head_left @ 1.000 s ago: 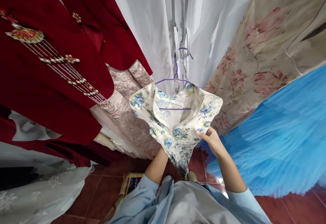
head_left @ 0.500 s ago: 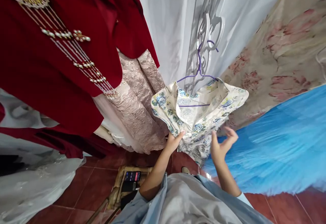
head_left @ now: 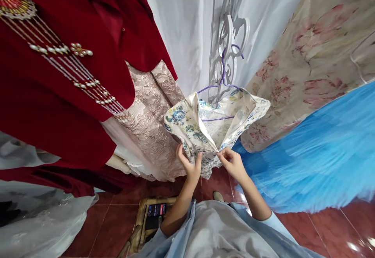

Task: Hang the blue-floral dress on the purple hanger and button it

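A cream dress with blue and green flowers hangs from a purple hanger. Its top gapes in a deep V, with pale inner fabric showing. My left hand is closed on the dress left of the V's foot, thumb in front and fingers partly behind the cloth. Right at the point of the V, my right hand pinches the dress between thumb and fingers. Whether a zipper pull sits in that pinch is too small to tell.
The hanger hooks on a white scrolled metal rack. Left hang a dark red velvet garment with beads and a pink brocade dress. Right are a rose-print cloth and fluffy blue fabric. Below, a phone lies on a wooden stool.
My right hand has come in from the right, off the dress, and now pinches the V's foot. My left hand has shifted slightly left and down on the cloth. The view has moved a little.
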Demonstrator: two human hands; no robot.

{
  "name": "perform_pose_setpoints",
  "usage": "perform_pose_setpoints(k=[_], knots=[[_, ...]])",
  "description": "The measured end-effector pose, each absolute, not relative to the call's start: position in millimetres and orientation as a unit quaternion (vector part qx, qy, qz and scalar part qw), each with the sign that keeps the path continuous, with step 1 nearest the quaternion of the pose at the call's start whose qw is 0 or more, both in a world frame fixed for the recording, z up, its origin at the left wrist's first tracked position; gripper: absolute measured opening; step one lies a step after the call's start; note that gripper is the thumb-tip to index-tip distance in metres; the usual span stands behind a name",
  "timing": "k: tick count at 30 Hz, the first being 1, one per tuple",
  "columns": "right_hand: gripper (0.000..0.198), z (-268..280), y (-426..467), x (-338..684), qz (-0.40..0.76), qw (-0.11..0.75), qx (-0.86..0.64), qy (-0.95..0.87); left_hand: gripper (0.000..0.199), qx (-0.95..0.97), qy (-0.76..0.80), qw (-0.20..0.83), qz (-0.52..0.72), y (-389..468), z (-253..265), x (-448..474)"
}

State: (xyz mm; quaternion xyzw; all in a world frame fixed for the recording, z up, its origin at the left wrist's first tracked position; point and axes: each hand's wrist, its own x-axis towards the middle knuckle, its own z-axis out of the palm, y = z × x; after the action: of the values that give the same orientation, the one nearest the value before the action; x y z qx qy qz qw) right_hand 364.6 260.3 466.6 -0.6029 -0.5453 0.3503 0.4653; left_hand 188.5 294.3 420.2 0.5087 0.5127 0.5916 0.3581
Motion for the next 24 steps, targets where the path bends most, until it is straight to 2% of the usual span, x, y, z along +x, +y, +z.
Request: perform_pose_setpoints(k=[3,5,8,14,24], knots=[[0.043,466,256,361,0.423,0.47,-0.581,-0.513,0.041,0.641,0.464,0.218,0.571,281,415,202],[0.044,469,256,358,0.468,0.486,-0.555,-0.487,0.024,0.7,0.421,0.21,0.537,280,414,217],[0.043,474,258,354,0.49,0.517,-0.538,-0.451,0.014,0.712,0.389,0.198,0.55,292,418,235],[0.038,503,285,354,0.481,0.585,-0.541,-0.365,0.015,0.726,0.375,0.192,0.543,307,422,237],[0.032,622,372,352,0.389,0.701,-0.421,-0.424,0.017,0.758,0.376,0.161,0.508,311,415,219]])
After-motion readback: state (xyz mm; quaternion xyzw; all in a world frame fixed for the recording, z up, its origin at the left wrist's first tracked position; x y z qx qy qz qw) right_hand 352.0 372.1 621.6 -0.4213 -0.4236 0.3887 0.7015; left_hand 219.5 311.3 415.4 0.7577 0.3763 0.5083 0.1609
